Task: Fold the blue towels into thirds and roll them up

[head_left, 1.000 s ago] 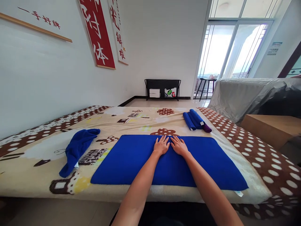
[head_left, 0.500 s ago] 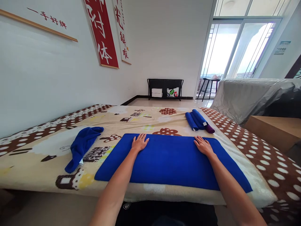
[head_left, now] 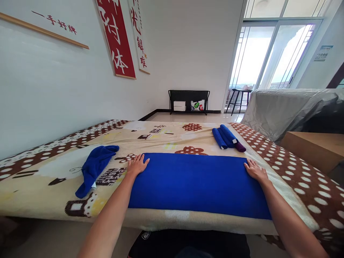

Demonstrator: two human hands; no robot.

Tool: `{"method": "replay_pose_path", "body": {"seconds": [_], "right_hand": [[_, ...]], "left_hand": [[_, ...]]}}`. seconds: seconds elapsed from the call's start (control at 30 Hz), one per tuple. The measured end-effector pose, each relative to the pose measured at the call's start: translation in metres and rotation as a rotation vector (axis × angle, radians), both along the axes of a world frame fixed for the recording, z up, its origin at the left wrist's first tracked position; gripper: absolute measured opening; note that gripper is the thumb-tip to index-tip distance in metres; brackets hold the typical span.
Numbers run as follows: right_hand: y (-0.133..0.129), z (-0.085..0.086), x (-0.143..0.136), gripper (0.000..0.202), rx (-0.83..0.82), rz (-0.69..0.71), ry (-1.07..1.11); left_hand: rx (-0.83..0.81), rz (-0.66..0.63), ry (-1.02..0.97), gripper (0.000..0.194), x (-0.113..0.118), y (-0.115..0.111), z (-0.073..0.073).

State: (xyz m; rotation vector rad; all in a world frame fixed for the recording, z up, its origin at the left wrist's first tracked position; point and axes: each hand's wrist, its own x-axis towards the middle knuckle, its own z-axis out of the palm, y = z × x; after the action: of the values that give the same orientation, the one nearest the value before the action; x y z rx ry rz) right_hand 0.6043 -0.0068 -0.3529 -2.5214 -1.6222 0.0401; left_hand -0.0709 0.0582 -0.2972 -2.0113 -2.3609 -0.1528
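Red Chinese characters reading "一手好牌" run across a white scroll (head_left: 53,22) at the upper left of the frame. Beside it, a red banner (head_left: 119,44) carries "附体" in white, the character above cut by the top edge, while a narrow white scroll (head_left: 140,43) shows "光解难" in red. A wall notice (head_left: 323,53) at upper right, a dark blocky print (head_left: 110,176) on the blanket (head_left: 150,218) at centre left, and a white emblem (head_left: 146,235) on black fabric (head_left: 188,238) at bottom centre are illegible.

It looks like a home: patterned blanket (head_left: 156,146), wall scrolls (head_left: 116,43), stool (head_left: 242,90) by a sliding glass door (head_left: 272,57).
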Motion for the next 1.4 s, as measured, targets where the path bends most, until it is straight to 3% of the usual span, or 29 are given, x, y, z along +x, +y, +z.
{"method": "replay_pose_path", "body": {"seconds": [0.1, 0.2, 0.47, 0.57, 0.63, 0.77, 1.13, 1.23, 1.4], "right_hand": [[0.004, 0.006, -0.016, 0.064, 0.051, -0.044, -0.035], [0.015, 0.016, -0.052, 0.066, 0.108, 0.003, -0.057], [0.046, 0.026, -0.228, 0.061, 0.072, 0.607, 0.004], [0.046, 0.023, -0.270, 0.060, 0.054, 0.720, 0.027], [0.044, 0.022, -0.277, 0.059, 0.048, 0.728, 0.037], [0.042, 0.021, -0.245, 0.061, 0.049, 0.658, 0.042], [0.020, 0.011, -0.074, 0.065, 0.008, 0.293, 0.021], [0.013, 0.008, -0.044, 0.068, 0.008, 0.195, 0.020], [0.010, 0.002, -0.021, 0.075, 0.017, 0.095, 0.026]], "left_hand": [[0.051, 0.020, 0.022, 0.069, 0.020, -0.005, 0.003], [0.082, -0.047, 0.019, 0.067, 0.060, -0.009, 0.001], [-0.030, -0.528, -0.063, 0.063, 0.199, -0.005, -0.014], [-0.054, -0.627, -0.075, 0.060, 0.220, -0.004, -0.017], [-0.052, -0.636, -0.080, 0.058, 0.218, -0.003, -0.018], [-0.030, -0.550, -0.080, 0.060, 0.184, 0.003, -0.018], [-0.003, -0.142, -0.048, 0.065, 0.023, 0.016, -0.013], [0.001, -0.090, -0.038, 0.067, 0.005, 0.019, -0.014], [0.014, -0.088, -0.027, 0.070, 0.001, 0.023, -0.019]]}}
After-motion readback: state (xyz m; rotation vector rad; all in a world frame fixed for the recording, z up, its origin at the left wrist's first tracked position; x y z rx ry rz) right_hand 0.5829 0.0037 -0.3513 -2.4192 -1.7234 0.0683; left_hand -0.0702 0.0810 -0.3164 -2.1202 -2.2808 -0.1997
